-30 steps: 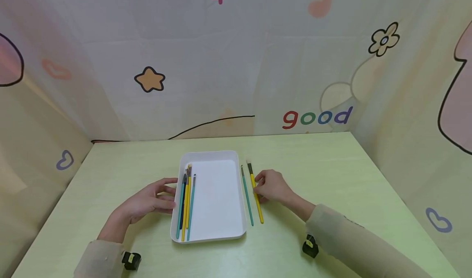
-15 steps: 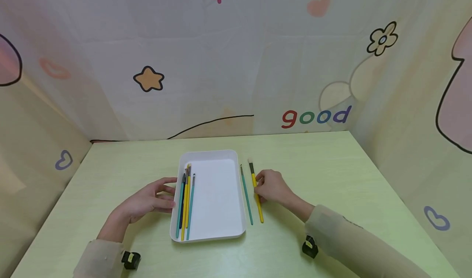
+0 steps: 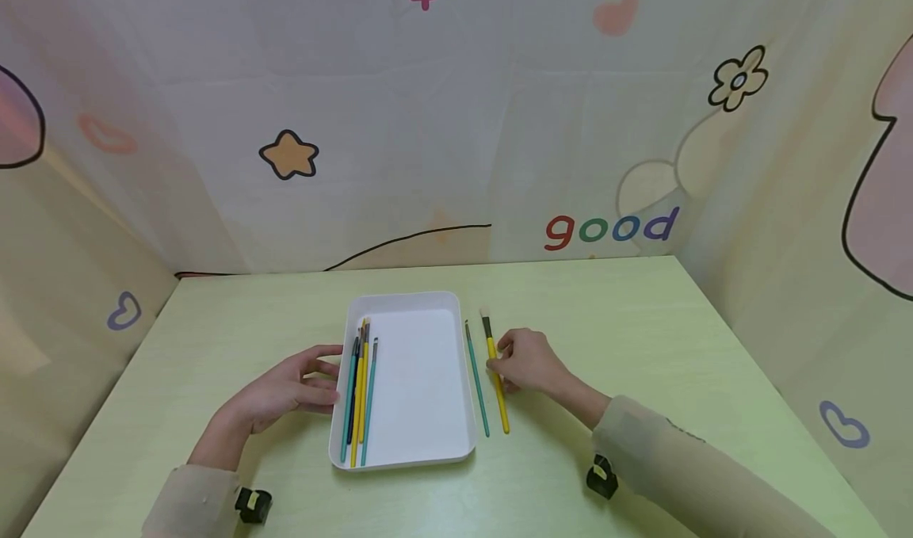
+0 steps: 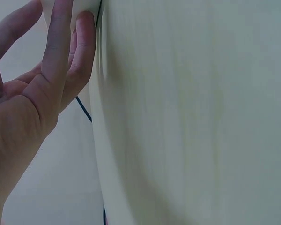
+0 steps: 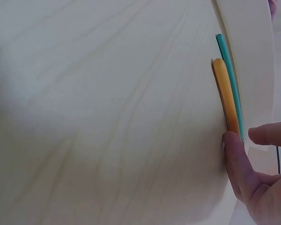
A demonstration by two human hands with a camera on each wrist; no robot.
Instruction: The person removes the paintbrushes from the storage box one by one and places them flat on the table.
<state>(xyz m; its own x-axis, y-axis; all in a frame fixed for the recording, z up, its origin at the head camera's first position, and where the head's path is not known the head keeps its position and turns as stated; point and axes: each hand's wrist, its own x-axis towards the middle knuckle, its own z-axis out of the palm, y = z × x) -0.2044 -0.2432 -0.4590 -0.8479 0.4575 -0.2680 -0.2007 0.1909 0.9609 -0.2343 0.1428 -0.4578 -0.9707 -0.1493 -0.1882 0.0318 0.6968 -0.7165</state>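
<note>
A white tray (image 3: 421, 379) lies on the table, with several thin paintbrushes (image 3: 362, 387) in turquoise, dark and yellow along its left side. My left hand (image 3: 292, 383) is spread at the tray's left edge, fingertips against the wall. Right of the tray lie a turquoise paintbrush (image 3: 477, 379) and a yellow paintbrush (image 3: 502, 403) with a dark ferrule and pale bristles. My right hand (image 3: 529, 360) is over the yellow one. In the right wrist view a finger touches the yellow handle (image 5: 226, 89), while the thumb (image 5: 269, 134) stands apart from it.
The pale green wooden tabletop (image 3: 613, 308) extends around the tray. A printed cloth (image 3: 399, 150) hangs along the back and both sides. A small black device (image 3: 254, 505) sits at the left cuff and another black device (image 3: 602, 476) at the right.
The yellow paintbrush's bristle end has shifted slightly right since the first frame. My right thumb has moved a little left across its handle. My left hand and the tray stay put.
</note>
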